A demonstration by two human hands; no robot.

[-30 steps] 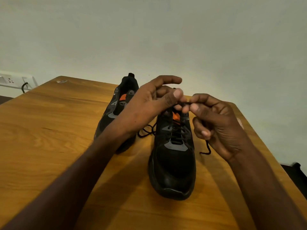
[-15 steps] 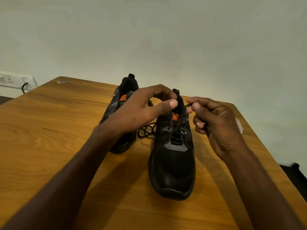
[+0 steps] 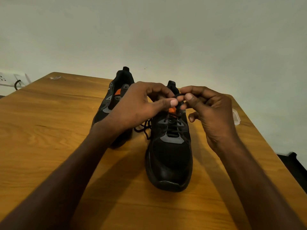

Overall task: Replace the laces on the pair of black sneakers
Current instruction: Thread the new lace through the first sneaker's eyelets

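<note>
Two black sneakers on the wooden bench (image 3: pixel 49 123), near sneaker (image 3: pixel 171 156) toe toward the camera, other sneaker (image 3: pixel 114 100) just behind-left, left hand (image 3: pixel 141 107) and right hand (image 3: pixel 211 110) both with a pinching grip on the black lace (image 3: pixel 177 97) above its tongue, loose lace between the shoes.

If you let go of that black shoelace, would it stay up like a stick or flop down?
Probably flop. The lace bends where both hands, left and right, pinch it, and its loose part lies in curls on the table. It looks thin, so likely very light.
</note>
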